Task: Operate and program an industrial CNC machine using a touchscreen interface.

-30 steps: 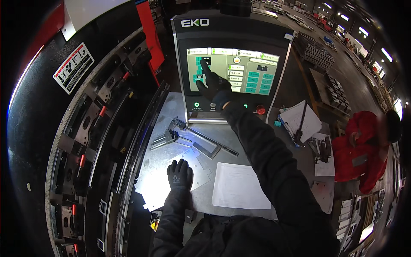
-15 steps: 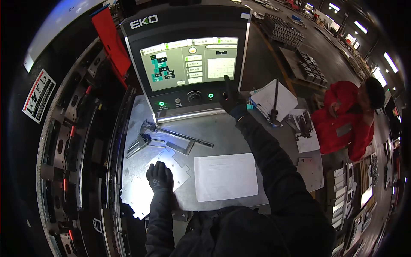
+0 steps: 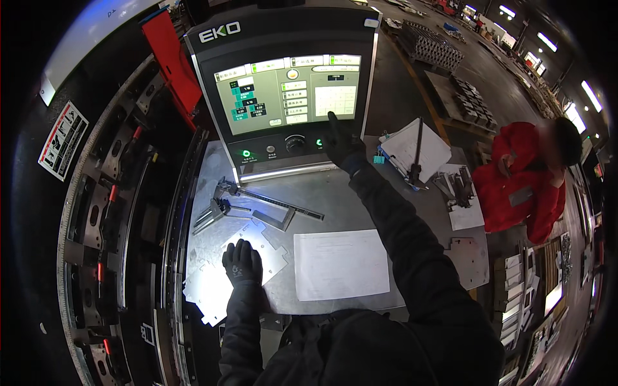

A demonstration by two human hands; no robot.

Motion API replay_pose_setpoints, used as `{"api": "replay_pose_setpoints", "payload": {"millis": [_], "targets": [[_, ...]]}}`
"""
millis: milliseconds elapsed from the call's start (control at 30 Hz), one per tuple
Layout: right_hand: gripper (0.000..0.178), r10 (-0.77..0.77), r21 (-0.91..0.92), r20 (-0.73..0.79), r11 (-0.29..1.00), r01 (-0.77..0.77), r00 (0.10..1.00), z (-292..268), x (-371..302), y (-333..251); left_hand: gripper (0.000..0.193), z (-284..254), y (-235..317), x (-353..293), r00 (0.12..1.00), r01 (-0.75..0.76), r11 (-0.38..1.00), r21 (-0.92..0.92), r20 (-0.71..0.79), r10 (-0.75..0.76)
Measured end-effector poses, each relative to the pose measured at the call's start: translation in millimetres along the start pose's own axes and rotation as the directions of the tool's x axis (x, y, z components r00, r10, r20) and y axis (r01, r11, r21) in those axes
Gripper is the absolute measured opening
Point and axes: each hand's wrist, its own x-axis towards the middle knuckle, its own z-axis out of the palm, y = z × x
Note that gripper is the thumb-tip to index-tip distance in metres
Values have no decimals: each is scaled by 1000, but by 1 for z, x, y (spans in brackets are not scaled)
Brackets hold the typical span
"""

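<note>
gloved right hand [image 3: 342,145] is up at the far control panel [image 3: 286,96], index finger poking its touchscreen. left hand [image 3: 242,262] rests flat, fingers open, on the notched metal sheet [image 3: 219,283] near the table's [image 3: 335,193] left edge.

A metalworking shop, a big factory hall by the look of it. A heavy press machine [image 3: 122,219] runs down the left, with a warning sticker [image 3: 62,140] on its housing and a control panel [image 3: 283,96] with a lit screen at the head of a steel surface [image 3: 360,199]. Cut sheet-metal blanks [image 3: 219,283], a caliper [image 3: 270,201] and paper drawings [image 3: 341,264] lie on it. Beyond, stacked metal parts [image 3: 431,45] sit on the concrete floor under long ceiling lights [image 3: 547,42], and a worker in red [image 3: 521,180] bends nearby
</note>
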Motion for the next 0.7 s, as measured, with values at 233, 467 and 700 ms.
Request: {"api": "replay_pose_setpoints", "payload": {"millis": [233,467,700], "targets": [[65,-75,118,-178,988,97,981,14,-10,10,24,1,-2,-1,1000,-3,1000,23,5,3],[66,-105,-18,-291,994,104,951,17,-16,56,25,8,-4,-7,999,39,999,8,35,-39],[62,87,58,-68,995,-83,994,8,-15,58,29,8,-6,-11,996,63,998,12,67,-63]]}}
